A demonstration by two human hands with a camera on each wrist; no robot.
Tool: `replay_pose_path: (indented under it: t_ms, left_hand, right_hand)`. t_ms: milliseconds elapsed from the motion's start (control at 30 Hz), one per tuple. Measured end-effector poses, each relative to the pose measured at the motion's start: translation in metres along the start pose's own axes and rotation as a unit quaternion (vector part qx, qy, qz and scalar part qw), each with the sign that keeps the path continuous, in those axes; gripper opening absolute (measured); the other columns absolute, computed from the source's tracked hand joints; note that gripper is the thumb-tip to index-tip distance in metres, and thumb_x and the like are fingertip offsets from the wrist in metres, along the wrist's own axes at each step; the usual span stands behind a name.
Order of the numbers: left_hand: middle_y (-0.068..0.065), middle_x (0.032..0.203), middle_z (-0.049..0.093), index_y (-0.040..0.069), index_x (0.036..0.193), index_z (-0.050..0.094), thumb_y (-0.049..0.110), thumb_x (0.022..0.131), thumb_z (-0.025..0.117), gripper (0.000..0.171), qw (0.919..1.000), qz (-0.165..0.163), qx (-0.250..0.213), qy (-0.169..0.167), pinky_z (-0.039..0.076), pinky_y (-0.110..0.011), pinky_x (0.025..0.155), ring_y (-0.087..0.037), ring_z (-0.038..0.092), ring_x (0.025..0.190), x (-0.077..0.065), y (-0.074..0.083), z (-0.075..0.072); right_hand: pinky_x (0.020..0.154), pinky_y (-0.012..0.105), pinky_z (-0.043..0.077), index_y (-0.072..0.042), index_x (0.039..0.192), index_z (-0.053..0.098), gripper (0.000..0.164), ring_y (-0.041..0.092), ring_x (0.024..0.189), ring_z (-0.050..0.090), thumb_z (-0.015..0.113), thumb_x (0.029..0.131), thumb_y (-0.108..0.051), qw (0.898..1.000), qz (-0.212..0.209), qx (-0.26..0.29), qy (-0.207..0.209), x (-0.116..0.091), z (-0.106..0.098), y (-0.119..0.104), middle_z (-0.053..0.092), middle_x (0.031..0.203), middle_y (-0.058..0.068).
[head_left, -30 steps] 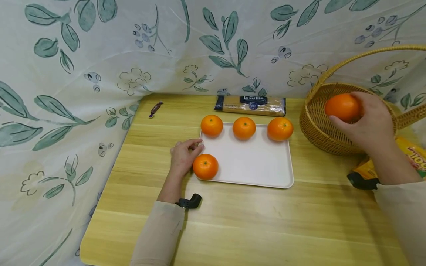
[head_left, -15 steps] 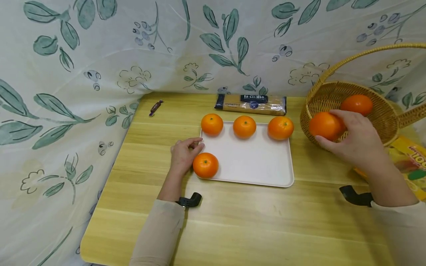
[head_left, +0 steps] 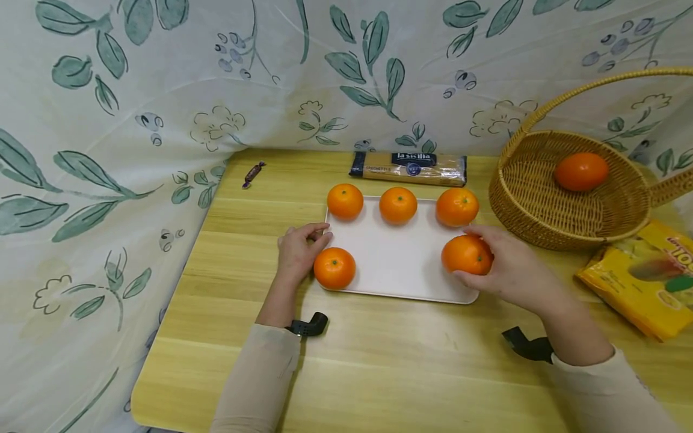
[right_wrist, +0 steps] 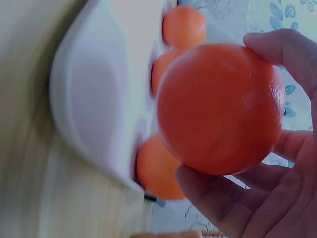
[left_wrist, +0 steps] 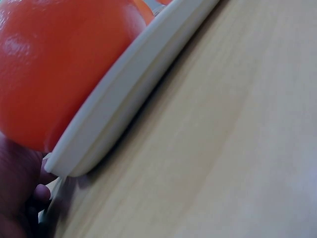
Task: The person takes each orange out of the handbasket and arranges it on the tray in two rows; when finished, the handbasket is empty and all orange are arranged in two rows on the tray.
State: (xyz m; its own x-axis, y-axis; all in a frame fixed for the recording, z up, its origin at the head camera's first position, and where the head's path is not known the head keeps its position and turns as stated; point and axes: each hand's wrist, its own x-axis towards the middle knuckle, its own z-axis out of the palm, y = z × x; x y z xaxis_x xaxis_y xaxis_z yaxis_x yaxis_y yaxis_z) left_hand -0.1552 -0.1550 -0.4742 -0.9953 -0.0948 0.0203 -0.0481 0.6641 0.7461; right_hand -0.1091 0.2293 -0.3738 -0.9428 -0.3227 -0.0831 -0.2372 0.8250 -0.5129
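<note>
My right hand (head_left: 514,270) grips an orange (head_left: 467,255) above the right end of the white tray (head_left: 400,255). In the right wrist view, thumb and fingers wrap that orange (right_wrist: 220,109), with tray space beneath it. My left hand (head_left: 299,252) holds the tray's left rim between thumb and forefinger, beside the front-left orange (head_left: 334,268). Along the tray's back edge sit three oranges: left (head_left: 344,202), middle (head_left: 397,205) and right (head_left: 457,207). The left wrist view shows the tray's rim (left_wrist: 114,94) close up, with part of the left hand low in the corner.
A wicker basket (head_left: 533,219) with a tall handle stands at the right, holding one orange (head_left: 582,172). Before it lies a yellow packet (head_left: 644,276). A spaghetti pack (head_left: 408,169) lies behind the tray. One wrapped candy (head_left: 253,175) lies at the back left.
My right hand has carried the orange leftward from over the basket to the tray's right end. The orange inside the basket is now uncovered. My left hand has stayed at the rim.
</note>
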Motion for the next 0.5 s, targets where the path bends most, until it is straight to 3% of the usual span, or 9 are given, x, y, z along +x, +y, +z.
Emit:
replay_pose_path:
  t_ms: [167, 333, 500]
  left_hand:
    - [-0.002, 0.091, 0.074, 0.023, 0.117, 0.077, 0.035, 0.093, 0.075, 0.027, 1.0000, -0.006, 0.000, -0.002, 0.025, -0.040, 0.092, -0.024, 0.053, 0.090, 0.000, 0.000, 0.000]
    - [-0.002, 0.090, 0.073, 0.023, 0.118, 0.077, 0.034, 0.093, 0.075, 0.027, 0.9999, -0.010, -0.003, -0.004, 0.025, -0.041, 0.093, -0.024, 0.052, 0.090, 0.000, 0.000, 0.000]
    - [-0.002, 0.091, 0.073, 0.023, 0.118, 0.077, 0.034, 0.093, 0.075, 0.028, 1.0000, -0.005, 0.000, -0.003, 0.026, -0.042, 0.093, -0.024, 0.053, 0.090, 0.000, 0.001, 0.000]
  right_hand:
    - [0.101, 0.057, 0.047, -0.009, 0.138, 0.055, 0.077, 0.034, 0.117, 0.059, 0.082, 0.081, -0.053, 0.999, -0.016, 0.015, -0.030, 0.004, 0.022, -0.018, 0.062, 0.136, 0.015]
    - [0.102, 0.056, 0.048, -0.011, 0.136, 0.059, 0.074, 0.031, 0.120, 0.060, 0.080, 0.082, -0.057, 0.998, -0.048, 0.044, -0.004, 0.013, 0.042, -0.034, 0.064, 0.136, 0.011]
    - [0.102, 0.053, 0.049, -0.013, 0.137, 0.059, 0.076, 0.027, 0.121, 0.058, 0.077, 0.082, -0.062, 0.996, -0.041, 0.075, 0.014, 0.021, 0.055, -0.049, 0.061, 0.138, 0.008]
